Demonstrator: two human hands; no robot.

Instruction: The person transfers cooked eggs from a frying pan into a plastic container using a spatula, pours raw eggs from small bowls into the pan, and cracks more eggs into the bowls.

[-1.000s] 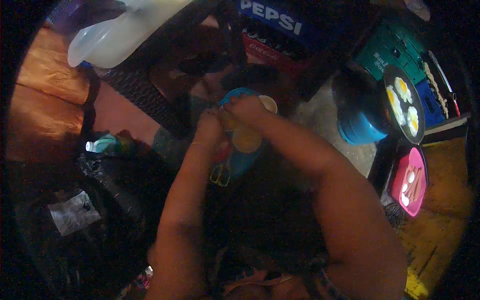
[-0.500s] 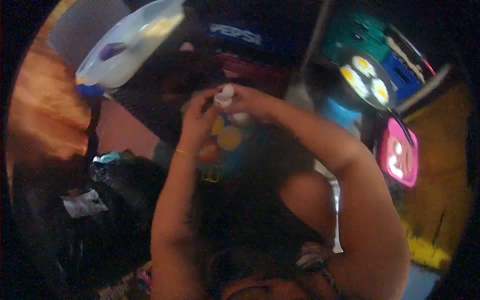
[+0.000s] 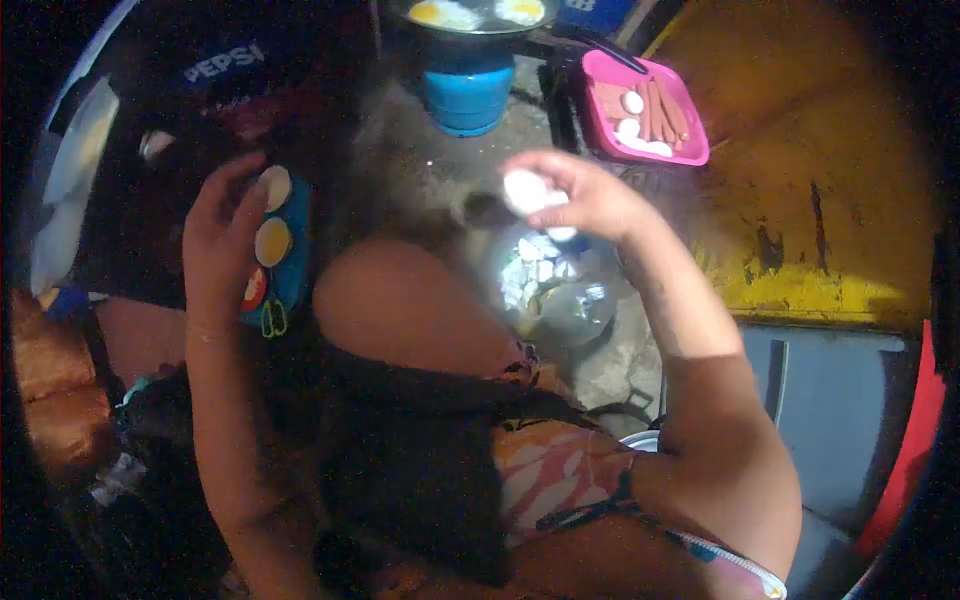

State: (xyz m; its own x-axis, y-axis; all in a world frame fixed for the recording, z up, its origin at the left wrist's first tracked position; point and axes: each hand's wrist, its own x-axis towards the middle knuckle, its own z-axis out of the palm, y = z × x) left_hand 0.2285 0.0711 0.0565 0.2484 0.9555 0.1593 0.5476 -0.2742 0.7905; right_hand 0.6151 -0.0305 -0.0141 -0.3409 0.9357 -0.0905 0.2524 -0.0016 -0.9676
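Observation:
My right hand is closed around white eggshell, with another white piece showing under the fingers. It hovers above a clear container or bag of shiny, crumpled scraps. On the other side, my left hand has its thumb and fingers apart beside a pale round item; contact between them cannot be made out. A yellowish round item, a red-topped round item and green-handled scissors are on or by a blue tray.
A pan with fried eggs sits over a blue gas cylinder at the top. A pink tray holds sausages and eggs, near a worn yellow board. A dark Pepsi crate stands at left.
The view has turned right. My hands, together on the eggshell before, are now apart: the right has carried shell away to the right, while the left stays by the round items.

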